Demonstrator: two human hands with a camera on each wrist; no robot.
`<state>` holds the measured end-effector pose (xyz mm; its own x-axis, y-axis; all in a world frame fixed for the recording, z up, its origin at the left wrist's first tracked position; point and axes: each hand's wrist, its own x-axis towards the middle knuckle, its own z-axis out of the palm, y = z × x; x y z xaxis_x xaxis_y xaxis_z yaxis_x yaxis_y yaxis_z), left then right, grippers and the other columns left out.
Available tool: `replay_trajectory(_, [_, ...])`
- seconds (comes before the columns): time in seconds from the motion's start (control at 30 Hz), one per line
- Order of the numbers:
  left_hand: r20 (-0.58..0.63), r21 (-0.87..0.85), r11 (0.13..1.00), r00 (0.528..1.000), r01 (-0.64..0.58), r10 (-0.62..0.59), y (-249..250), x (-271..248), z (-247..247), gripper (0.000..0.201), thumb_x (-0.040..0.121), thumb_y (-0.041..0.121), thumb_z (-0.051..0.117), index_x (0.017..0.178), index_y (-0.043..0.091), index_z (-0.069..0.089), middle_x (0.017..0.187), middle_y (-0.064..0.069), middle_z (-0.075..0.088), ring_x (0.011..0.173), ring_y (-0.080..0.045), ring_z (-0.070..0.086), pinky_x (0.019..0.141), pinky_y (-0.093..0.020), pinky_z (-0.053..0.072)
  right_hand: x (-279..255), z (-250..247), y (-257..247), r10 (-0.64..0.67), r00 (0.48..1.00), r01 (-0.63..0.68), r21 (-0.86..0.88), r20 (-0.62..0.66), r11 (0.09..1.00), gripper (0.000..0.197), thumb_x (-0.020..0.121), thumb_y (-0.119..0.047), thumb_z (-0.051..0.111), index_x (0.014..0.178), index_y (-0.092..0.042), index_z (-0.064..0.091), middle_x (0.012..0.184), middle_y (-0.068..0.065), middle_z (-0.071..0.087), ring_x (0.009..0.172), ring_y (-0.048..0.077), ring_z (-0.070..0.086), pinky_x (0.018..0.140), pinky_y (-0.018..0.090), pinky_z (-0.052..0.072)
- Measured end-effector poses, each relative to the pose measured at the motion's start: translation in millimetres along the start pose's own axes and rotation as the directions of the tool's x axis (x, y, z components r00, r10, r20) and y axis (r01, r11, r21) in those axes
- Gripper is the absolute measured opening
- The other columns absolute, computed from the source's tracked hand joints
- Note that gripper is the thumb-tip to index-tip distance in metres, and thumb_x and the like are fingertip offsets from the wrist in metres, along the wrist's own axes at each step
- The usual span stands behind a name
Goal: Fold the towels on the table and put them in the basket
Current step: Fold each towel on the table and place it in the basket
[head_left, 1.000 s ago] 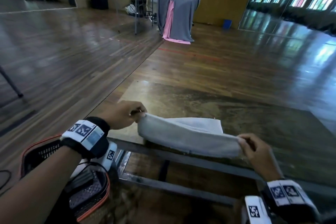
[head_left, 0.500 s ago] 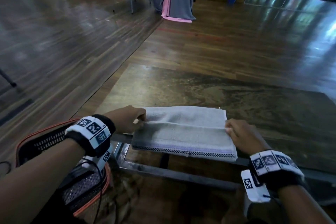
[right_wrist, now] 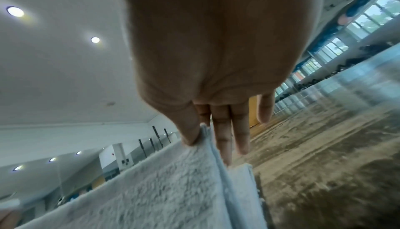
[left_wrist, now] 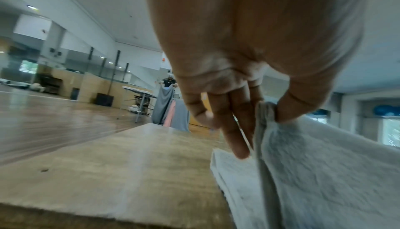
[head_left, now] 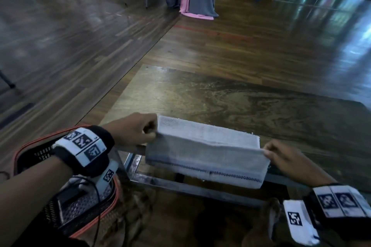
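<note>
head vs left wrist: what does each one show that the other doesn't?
Head only: the right hand pinching the towel's right end, the basket low on the left beside the table, and the towel's patterned border hanging over the near table edge.

Left wrist only: the pinch up close, thumb on one side of the bunched towel edge and fingers on the other, plus the ceiling and a distant person holding up a grey cloth.

Both: the left hand, the towel, the table.

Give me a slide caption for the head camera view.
Both hands, left and right, pinch the ends of a folded towel at the table edge, basket at left.
</note>
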<state>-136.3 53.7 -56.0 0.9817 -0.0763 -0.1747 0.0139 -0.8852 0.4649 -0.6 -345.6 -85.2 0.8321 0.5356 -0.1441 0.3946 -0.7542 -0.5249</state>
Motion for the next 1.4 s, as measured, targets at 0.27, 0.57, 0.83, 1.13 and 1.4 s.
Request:
replay_trajectory(0.27, [-0.239, 0.162, 0.985, 0.971, 0.060, -0.019, -11, 47, -6, 0.011, 0.090, 0.022, 0.054, 0.101, 0.019, 0.055, 0.099, 0.001, 0.065, 0.088, -0.019, 0.059, 0.079, -0.039, 0.051, 38, 3, -18, 0.056, 0.966, -0.084, -0.102, -0.253, 0.991, 0.012, 0.092, -0.031, 0.049, 0.081, -0.031, 0.054, 0.083, -0.008, 0.058, 0.079, 0.011, 0.057, 0.072, 0.037, 0.048])
replay_trajectory(0.57, [-0.054, 0.261, 0.952, 0.987, 0.161, -0.152, -16, 66, 15, 0.012, 0.090, 0.016, 0.046, 0.101, 0.019, 0.052, 0.107, -0.005, 0.060, 0.091, -0.025, 0.055, 0.078, -0.037, 0.047, 57, 26, -27, 0.095, 0.985, -0.142, -0.353, -0.146, 0.925, 0.010, 0.093, -0.022, 0.049, 0.102, -0.023, 0.053, 0.114, 0.001, 0.059, 0.106, 0.023, 0.054, 0.092, 0.038, 0.038])
replay_trajectory(0.83, [-0.051, 0.145, 0.984, 0.994, 0.107, -0.100, -18, 65, 14, 0.015, 0.091, 0.017, 0.051, 0.098, 0.006, 0.059, 0.105, -0.010, 0.060, 0.091, -0.024, 0.053, 0.083, -0.034, 0.045, 64, 20, -16, 0.130, 0.981, -0.175, -0.370, -0.142, 0.912, 0.019, 0.093, -0.032, 0.048, 0.107, -0.025, 0.058, 0.118, -0.002, 0.059, 0.113, 0.019, 0.053, 0.100, 0.042, 0.030])
replay_trajectory(1.13, [-0.137, 0.020, 0.999, 0.990, 0.037, -0.034, -23, 61, 2, 0.020, 0.085, 0.024, 0.066, 0.099, 0.010, 0.072, 0.097, -0.004, 0.070, 0.083, -0.011, 0.060, 0.073, -0.018, 0.044, 60, 16, -14, 0.163, 0.978, -0.197, -0.318, -0.129, 0.928, 0.016, 0.092, -0.032, 0.049, 0.104, -0.029, 0.059, 0.116, -0.003, 0.063, 0.111, 0.018, 0.056, 0.101, 0.042, 0.030])
replay_trajectory(1.4, [-0.187, -0.020, 0.994, 0.976, 0.105, -0.107, -32, 63, 2, 0.022, 0.076, 0.035, 0.074, 0.086, 0.016, 0.073, 0.076, 0.006, 0.068, 0.070, -0.006, 0.061, 0.060, -0.017, 0.048, 59, 15, -15, 0.171, 0.976, -0.204, -0.297, -0.134, 0.933, 0.016, 0.091, -0.032, 0.053, 0.104, -0.029, 0.062, 0.113, -0.003, 0.064, 0.108, 0.018, 0.056, 0.099, 0.042, 0.030])
